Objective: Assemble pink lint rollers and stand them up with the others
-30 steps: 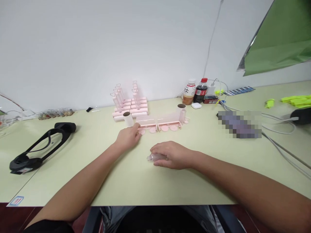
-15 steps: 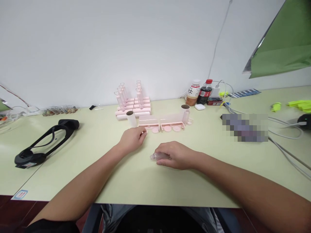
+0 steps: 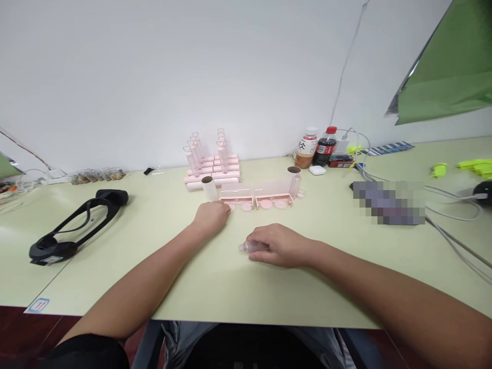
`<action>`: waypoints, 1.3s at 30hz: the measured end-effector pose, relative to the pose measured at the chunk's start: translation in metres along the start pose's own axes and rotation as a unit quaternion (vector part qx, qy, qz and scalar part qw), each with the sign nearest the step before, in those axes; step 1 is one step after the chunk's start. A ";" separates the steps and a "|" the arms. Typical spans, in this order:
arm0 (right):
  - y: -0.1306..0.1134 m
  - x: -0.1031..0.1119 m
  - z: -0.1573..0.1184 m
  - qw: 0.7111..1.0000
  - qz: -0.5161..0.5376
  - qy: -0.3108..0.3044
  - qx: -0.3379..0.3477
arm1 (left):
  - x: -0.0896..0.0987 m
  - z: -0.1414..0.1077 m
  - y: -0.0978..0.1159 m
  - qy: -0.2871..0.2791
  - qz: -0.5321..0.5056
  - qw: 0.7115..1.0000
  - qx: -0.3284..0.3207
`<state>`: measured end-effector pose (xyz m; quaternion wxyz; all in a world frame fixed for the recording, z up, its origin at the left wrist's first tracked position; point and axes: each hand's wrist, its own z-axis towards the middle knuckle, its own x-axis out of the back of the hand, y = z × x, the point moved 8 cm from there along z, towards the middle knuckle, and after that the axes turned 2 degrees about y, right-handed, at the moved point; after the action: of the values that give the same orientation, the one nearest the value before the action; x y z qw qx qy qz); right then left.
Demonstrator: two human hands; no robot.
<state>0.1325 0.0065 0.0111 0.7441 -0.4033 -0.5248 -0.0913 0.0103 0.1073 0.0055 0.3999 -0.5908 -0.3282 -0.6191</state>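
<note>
My right hand [image 3: 279, 246] is wrapped around a clear plastic tube [image 3: 246, 247], whose narrow end sticks out to the left just above the table. My left hand [image 3: 211, 219] has its fingers curled downward at a small pink disc [image 3: 232, 207], and its fingertips are hidden. More pink discs [image 3: 266, 204] lie in a row to the right of it. Behind them are two pink open-sided holders [image 3: 238, 193] with clear walls. A white cardboard-like roll [image 3: 209, 189] stands on the left end, with another roll [image 3: 294, 170] and a clear tube [image 3: 295, 185] at the right.
Pink holders with upright heart-topped tubes [image 3: 195, 159] stand by the wall. A black headset strap [image 3: 82, 225] lies left. Two drink bottles [image 3: 306, 148], a white case [image 3: 317, 170], a blurred-out object [image 3: 388, 203] and cables [image 3: 453, 246] are on the right.
My left hand has shifted slightly and its fingers are turned more downward at the pink disc. The right hand keeps its hold on the tube. The view has moved a little.
</note>
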 end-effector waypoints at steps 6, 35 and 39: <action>-0.001 0.000 -0.001 1.000 -0.001 -0.001 -0.004 | -0.001 0.002 0.002 0.018 0.021 0.999 -0.022; -0.003 0.002 0.000 1.000 0.006 0.001 0.005 | 0.002 -0.008 -0.028 0.018 -0.238 0.970 0.046; 0.002 0.003 0.000 1.000 0.013 0.020 -0.013 | 0.022 -0.017 -0.012 0.045 -0.294 0.955 0.006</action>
<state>0.1353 0.0087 0.0125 0.7504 -0.4177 -0.5031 -0.0963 -0.0078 0.0960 0.0265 0.2182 -0.4373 -0.4726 -0.7334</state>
